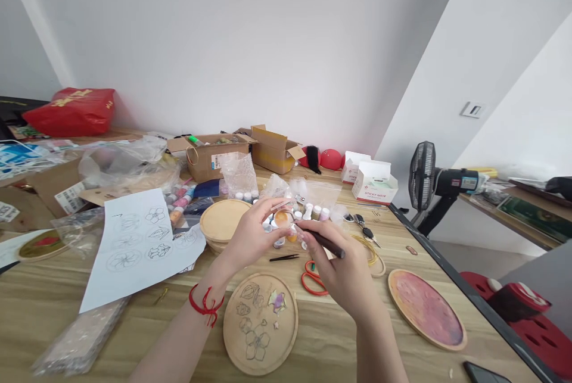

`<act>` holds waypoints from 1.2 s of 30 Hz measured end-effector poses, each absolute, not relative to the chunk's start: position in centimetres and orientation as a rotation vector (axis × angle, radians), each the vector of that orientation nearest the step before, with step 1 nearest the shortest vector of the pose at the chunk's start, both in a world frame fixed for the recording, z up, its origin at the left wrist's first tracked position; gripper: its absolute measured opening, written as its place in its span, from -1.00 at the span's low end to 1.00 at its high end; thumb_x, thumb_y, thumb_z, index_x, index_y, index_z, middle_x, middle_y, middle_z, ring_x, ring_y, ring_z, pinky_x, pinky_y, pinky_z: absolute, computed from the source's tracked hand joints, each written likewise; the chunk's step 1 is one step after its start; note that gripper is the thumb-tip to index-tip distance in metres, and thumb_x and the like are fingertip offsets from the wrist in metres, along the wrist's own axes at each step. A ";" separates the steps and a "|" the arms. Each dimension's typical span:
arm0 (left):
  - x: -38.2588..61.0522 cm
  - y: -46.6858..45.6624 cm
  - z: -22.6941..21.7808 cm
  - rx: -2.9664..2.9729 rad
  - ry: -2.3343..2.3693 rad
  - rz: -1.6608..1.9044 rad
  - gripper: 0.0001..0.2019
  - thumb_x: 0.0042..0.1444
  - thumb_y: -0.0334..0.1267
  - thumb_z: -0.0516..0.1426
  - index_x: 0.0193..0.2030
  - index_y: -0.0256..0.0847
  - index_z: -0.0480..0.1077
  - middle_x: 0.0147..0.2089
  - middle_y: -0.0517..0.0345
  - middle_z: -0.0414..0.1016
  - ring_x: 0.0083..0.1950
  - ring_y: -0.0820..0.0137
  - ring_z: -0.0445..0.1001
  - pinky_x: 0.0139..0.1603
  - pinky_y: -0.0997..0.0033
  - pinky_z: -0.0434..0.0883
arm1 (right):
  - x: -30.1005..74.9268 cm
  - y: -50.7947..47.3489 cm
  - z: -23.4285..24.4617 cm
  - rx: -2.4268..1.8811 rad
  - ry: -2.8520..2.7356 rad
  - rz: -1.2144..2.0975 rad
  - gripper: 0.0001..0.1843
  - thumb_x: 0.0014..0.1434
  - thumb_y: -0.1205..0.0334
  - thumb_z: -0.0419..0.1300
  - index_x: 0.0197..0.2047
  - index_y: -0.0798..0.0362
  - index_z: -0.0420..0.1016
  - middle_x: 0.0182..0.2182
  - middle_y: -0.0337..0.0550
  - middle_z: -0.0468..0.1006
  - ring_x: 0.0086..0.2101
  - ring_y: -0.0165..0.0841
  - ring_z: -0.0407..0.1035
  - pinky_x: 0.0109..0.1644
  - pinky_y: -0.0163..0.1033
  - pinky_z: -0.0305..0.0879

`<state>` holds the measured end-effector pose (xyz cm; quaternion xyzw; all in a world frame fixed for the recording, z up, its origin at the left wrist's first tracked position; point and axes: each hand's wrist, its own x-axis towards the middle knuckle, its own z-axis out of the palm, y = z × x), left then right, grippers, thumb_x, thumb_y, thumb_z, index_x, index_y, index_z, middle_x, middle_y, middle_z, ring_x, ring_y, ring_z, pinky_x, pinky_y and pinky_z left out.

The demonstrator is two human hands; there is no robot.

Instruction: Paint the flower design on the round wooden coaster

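Nearest, the disc (pixel 260 335) with drawn flowers lies flat on the table (pixel 53 311). Above it, the right hand (pixel 346 273) has its fingers pressed around a dark tool (pixel 328 244). Its long axis runs from lower right to upper left, tip toward the left hand (pixel 248 239), whose fingers pinch a small thing (pixel 290 230). The tip seems to meet it; next comes steady, fine control. Bottles (pixel 313 212) stand behind.
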<state>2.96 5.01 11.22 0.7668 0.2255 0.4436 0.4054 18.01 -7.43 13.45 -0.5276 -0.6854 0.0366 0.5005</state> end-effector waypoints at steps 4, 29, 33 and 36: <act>3.0 5.0 11.2 2.008 0.581 1.097 -0.52 0.04 -0.25 0.32 0.13 -0.11 0.42 0.16 -0.02 0.48 0.22 0.12 0.43 0.28 0.09 0.32 | 18.0 -7.3 13.4 -1.272 -1.657 0.115 -0.80 0.36 0.18 0.10 -0.12 0.00 0.54 -0.25 -0.15 0.65 -0.34 -0.37 0.54 -0.24 -0.33 0.48; 3.0 4.6 11.6 1.972 0.621 1.029 -0.47 0.08 -0.25 0.28 0.21 -0.10 0.34 0.18 0.00 0.50 0.25 0.15 0.43 0.28 0.10 0.35 | 18.3 -7.3 13.6 -1.311 -1.732 0.108 -0.82 0.36 0.23 0.09 -0.12 -0.01 0.53 -0.31 -0.21 0.59 -0.36 -0.41 0.43 -0.29 -0.32 0.31; 3.1 4.6 11.6 1.986 0.633 1.005 -0.49 0.07 -0.26 0.28 0.19 -0.10 0.35 0.19 0.01 0.49 0.25 0.15 0.43 0.28 0.11 0.35 | 18.4 -7.4 13.8 -1.325 -1.774 0.102 -0.80 0.35 0.26 0.07 -0.23 0.01 0.52 -0.42 -0.21 0.53 -0.43 -0.41 0.36 -0.37 -0.30 0.23; 3.0 4.6 11.7 2.007 0.639 1.009 -0.50 0.08 -0.27 0.27 0.19 -0.10 0.35 0.21 0.01 0.48 0.24 0.16 0.44 0.28 0.11 0.35 | 18.5 -7.4 13.8 -1.311 -1.810 0.062 -0.80 0.35 0.27 0.06 -0.22 0.02 0.52 -0.37 -0.17 0.51 -0.39 -0.38 0.37 -0.32 -0.28 0.23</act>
